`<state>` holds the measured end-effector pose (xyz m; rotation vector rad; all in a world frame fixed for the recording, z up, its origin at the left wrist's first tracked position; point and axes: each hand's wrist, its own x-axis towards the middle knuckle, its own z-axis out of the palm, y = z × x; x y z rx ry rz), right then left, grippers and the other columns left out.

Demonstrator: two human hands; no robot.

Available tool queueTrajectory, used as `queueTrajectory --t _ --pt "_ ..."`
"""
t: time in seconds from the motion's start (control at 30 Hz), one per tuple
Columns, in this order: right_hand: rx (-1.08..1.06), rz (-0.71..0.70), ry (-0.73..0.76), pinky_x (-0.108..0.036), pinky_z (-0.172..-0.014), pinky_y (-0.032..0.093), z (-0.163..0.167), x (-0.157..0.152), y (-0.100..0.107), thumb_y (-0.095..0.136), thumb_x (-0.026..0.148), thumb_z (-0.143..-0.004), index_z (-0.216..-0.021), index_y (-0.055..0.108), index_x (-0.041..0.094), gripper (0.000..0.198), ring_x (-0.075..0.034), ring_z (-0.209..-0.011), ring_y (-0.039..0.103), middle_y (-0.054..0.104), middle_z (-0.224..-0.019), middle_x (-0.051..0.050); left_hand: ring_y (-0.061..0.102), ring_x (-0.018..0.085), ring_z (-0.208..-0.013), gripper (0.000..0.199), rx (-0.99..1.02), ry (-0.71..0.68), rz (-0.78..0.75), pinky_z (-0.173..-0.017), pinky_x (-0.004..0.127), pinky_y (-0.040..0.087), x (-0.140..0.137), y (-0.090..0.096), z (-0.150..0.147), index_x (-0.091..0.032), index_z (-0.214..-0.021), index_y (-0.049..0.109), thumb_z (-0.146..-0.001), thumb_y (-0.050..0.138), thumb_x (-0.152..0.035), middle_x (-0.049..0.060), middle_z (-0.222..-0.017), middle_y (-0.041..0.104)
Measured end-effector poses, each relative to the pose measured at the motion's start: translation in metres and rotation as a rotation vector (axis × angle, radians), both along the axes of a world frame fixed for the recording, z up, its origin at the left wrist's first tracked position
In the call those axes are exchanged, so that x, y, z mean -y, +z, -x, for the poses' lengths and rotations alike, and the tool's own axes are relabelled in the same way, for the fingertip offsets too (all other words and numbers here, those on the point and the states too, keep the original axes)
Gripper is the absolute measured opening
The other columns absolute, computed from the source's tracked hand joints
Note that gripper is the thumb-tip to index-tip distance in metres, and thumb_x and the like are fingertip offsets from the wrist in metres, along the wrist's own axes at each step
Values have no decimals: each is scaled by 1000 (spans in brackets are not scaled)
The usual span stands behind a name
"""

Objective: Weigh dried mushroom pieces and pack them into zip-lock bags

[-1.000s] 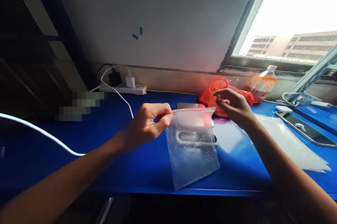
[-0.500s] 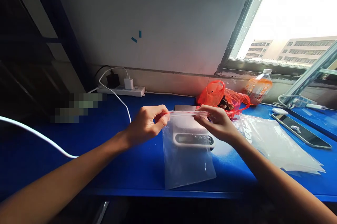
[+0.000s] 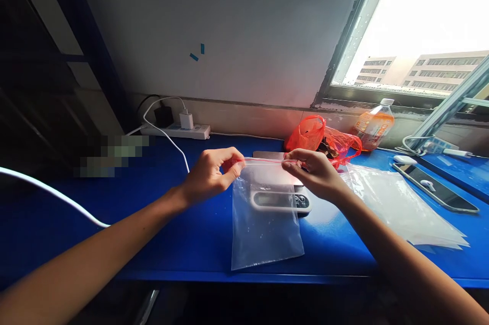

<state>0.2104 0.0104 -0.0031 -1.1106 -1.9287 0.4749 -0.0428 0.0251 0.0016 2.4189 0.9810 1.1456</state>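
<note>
Compared with a second ago, the right hand [image 3: 315, 172] has come in from just beside the clear bag [image 3: 263, 238] and now pinches the right end of its top edge; the bag's lower edge has shifted slightly to the left.

The bag hangs flat between the two hands, above the blue table [image 3: 198, 243], a red line running along its top strip. The left hand [image 3: 212, 174] grips the left end of that strip between thumb and index finger, the fingers drawn narrow on the film. The right thumb and fingers are likewise pressed together on the other end.

Behind the bag, partly seen through it, stands a white scale [image 3: 303, 202] with a dark display and round buttons. Farther back, a red plastic bag [image 3: 305, 131] with dark contents sits near the wall, just beside a tilted bottle [image 3: 376, 126] of orange drink. To the right of the scale lies a fanned stack of clear bags [image 3: 405, 208], and past it a phone [image 3: 454, 195] with a white earbud [image 3: 428, 185] resting on it and a white case [image 3: 405, 160] at its far end. At back left, a power strip [image 3: 194, 133] carries a white charger [image 3: 186, 121].
</note>
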Motion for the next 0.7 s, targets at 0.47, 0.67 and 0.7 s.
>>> queueTrajectory --t 0.47,0.67,0.7 --pt "100 -172 15 -25 -62 43 1 1 -2 55 29 -90 -84 64 18 16 -12 -67 58 67 -76 -3 59 13 -67 15 -16 -5 -60 -63 26 48 -1 -1 -1 -16 -79 65 -85 57 -28 1 -74 67" --pt "174 -325 -1 -25 -67 45 22 15 -3 55 24 -90 -78 61 18 14 -12 -69 59 67 -74 -2 63 15 -70 15 -28 -35 -12 -67 27 52 5 -2 -4 -16 -79 64 -84 57 -28 2 -77 68" --pt "177 -327 8 -25 -66 45 22 15 -2 55 24 -89 -78 61 18 14 -12 -68 59 66 -73 -2 63 15 -70 16 -18 -20 0 -66 27 52 5 -2 -4 -16 -79 64 -84 57 -30 2 -77 69"
